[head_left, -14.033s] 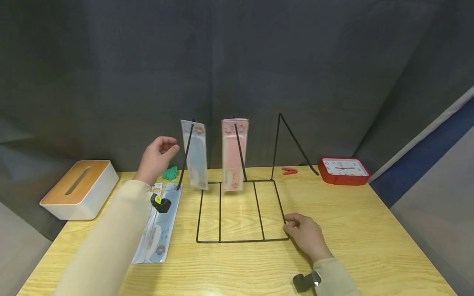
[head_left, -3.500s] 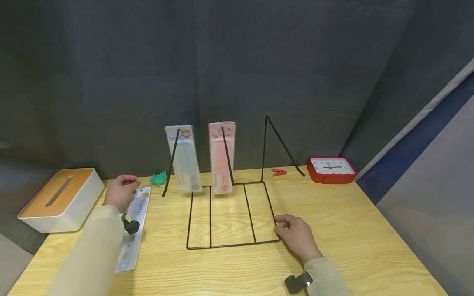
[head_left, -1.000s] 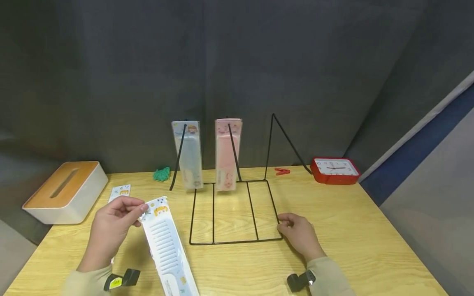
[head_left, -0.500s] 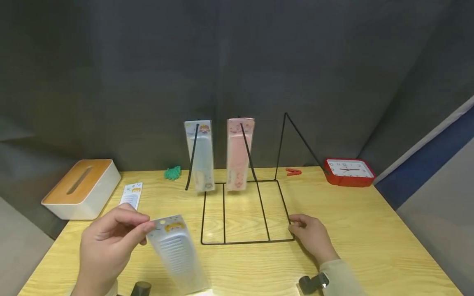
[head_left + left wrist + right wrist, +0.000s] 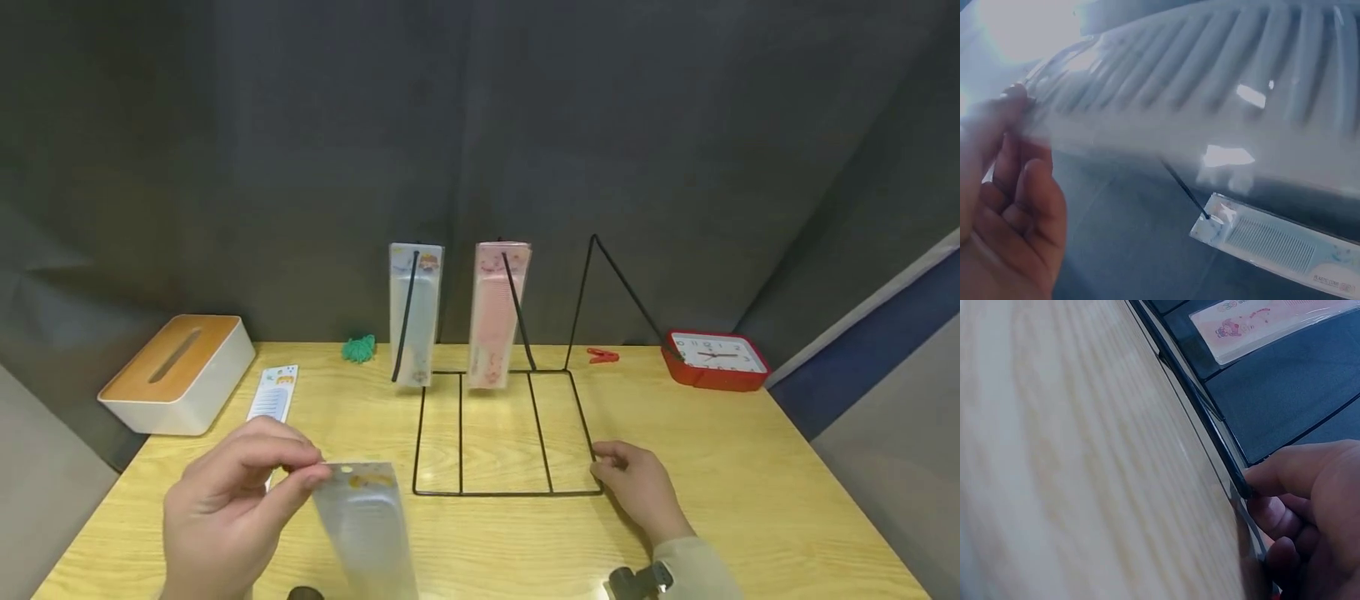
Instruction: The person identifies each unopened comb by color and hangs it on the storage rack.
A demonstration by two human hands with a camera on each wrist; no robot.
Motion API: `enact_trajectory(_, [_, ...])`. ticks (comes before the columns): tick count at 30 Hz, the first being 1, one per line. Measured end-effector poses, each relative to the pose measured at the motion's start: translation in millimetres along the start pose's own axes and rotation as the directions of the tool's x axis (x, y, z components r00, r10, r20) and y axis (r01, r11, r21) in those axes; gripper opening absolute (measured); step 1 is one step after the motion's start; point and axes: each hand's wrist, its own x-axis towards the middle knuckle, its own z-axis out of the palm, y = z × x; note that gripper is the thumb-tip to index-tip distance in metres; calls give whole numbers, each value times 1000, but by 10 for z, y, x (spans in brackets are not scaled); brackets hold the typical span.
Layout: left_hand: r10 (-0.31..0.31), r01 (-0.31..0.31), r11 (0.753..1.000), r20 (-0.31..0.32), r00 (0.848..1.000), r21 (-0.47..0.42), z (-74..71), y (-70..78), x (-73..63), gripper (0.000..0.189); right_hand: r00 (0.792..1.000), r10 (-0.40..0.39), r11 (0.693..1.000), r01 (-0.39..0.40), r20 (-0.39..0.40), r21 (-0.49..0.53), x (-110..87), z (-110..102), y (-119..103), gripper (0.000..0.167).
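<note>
My left hand (image 5: 232, 504) pinches the top corner of a packaged comb (image 5: 367, 525), raised over the near part of the table and hanging down at a tilt. In the left wrist view the comb's clear pack (image 5: 1197, 100) fills the upper half, its wide teeth showing through. My right hand (image 5: 637, 487) grips the front right corner of a black wire display rack (image 5: 506, 493), thumb and finger around the wire in the right wrist view. On the rack's hooks hang blue comb packs (image 5: 416, 317) at left and pink comb packs (image 5: 498, 317) in the middle; the right hook (image 5: 630, 287) is bare.
Another white comb pack (image 5: 272, 392) lies on the table beyond my left hand, partly hidden by it. A tissue box (image 5: 180, 375) stands at far left. A green yarn bundle (image 5: 358, 348), a red clip (image 5: 602, 356) and a red clock (image 5: 716, 360) lie along the back.
My left hand took one comb pack from those lying at the left, and has lifted it closer to the head camera, tilting it. My right hand stays on the rack's corner.
</note>
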Motion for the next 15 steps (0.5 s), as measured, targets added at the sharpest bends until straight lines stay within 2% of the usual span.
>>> enact_trajectory(6, [-18, 18, 997, 4, 1000, 77, 58, 7, 111, 14, 1000, -4, 1000, 4, -3, 3, 16, 0, 11, 32])
enact_trajectory(10, [-82, 84, 985, -21, 996, 154, 94, -49, 170, 14, 1000, -6, 1000, 6, -6, -9, 15, -5, 31, 31])
enact_trajectory(12, [-124, 128, 968, -30, 992, 216, 109, -95, 205, 14, 1000, -8, 1000, 8, -9, -8, 15, -9, 30, 32])
enact_trajectory(15, [-200, 205, 921, -50, 978, 331, 117, -167, 248, 16, 1000, -7, 1000, 7, -9, 1, 17, -8, 13, 32])
